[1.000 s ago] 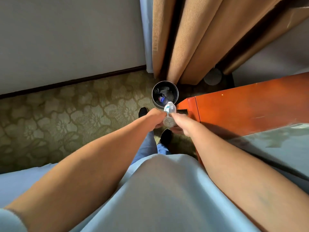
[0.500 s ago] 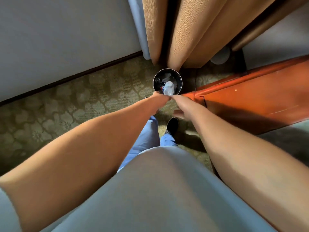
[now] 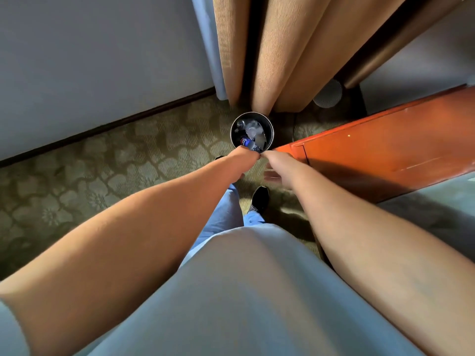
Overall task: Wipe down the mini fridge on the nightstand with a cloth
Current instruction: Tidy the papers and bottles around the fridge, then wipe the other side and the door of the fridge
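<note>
the clear plastic bottle that both hands held over the bin half a second ago is out of their grasp, and the hands have drawn back a little toward the near rim. the bin (image 3: 270, 129) is a small round dark can on the patterned carpet (image 3: 102, 181), standing at the foot of the tan curtain (image 3: 277, 60) and just beside the corner of the orange-brown wooden nightstand (image 3: 385, 150). inside it lies a heap of rubbish: crumpled clear plastic (image 3: 253, 129) near the middle, a blue-labelled piece (image 3: 245, 142) toward the near side, and dark scraps round them; which piece is the bottle cannot be told.

the left hand (image 3: 244, 158) sits at the bin's near edge with its fingers turned down out of sight, so whether it holds anything cannot be told. the right hand (image 3: 276, 163) is close beside it, almost touching at the fingertips, its fingers loosely spread and holding nothing.

the person's black shoe (image 3: 261, 199) and blue trouser legs (image 3: 226, 214) show below the hands. the mini fridge and the cloth are not in view; only the nightstand's top shows at right.
</note>
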The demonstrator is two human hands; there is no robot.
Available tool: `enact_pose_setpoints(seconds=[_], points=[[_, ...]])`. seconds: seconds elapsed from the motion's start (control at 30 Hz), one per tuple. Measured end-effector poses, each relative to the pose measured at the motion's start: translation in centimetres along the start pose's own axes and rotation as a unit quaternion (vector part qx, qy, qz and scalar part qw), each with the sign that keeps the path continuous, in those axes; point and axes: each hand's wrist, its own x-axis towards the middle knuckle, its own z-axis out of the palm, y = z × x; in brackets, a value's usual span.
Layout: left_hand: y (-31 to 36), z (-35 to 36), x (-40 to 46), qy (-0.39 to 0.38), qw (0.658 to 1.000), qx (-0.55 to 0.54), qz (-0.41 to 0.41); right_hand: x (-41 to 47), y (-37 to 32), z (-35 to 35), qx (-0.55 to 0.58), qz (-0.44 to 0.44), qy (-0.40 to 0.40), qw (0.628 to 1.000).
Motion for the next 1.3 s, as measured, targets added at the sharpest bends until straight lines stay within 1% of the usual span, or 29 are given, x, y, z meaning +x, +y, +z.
enact_pose_setpoints(seconds=[0.17, 0.37, 0.5, 0.6, 0.7, 0.8, 0.93, 1.13, 1.3], points=[[-1.2, 1.3, -1.7, 0.011, 0.999, 0.001, 0.034, -2.5, 1.9, -1.2, 0.003, -0.04, 0.017, 0.999], [-1.5, 3.1, -5.9, 0.019, 0.999, -0.014, 0.046, -6.2, 4.3, -2.2, 0.037, -0.072, 0.037, 0.996], [-0.8, 3.5, -8.0, 0.019, 0.995, 0.044, 0.092, -8.9, 5.0, -2.9, 0.069, -0.089, 0.04, 0.993], [0.0, 3.4, -8.9, -0.001, 0.985, 0.091, 0.146, -10.9, 5.4, -3.2, 0.11, -0.101, 0.063, 0.987], [0.4, 3.5, -10.2, -0.009, 0.98, 0.123, 0.158, -12.1, 6.3, -3.0, 0.148, -0.102, 0.082, 0.98], [0.4, 3.3, -11.9, -0.038, 0.978, 0.111, 0.173, -13.5, 7.2, -2.5, 0.177, -0.106, 0.095, 0.974], [1.0, 2.9, -14.5, -0.077, 0.964, 0.125, 0.22, -16.1, 7.7, -2.4, 0.214, -0.124, 0.144, 0.958], [3.8, 3.2, -19.7, -0.118, 0.93, 0.137, 0.32, -21.6, 7.4, -3.4, 0.281, -0.184, 0.228, 0.914], [6.7, 3.2, -25.5, -0.125, 0.864, 0.195, 0.447, -27.1, 6.8, -5.0, 0.335, -0.25, 0.273, 0.866]])
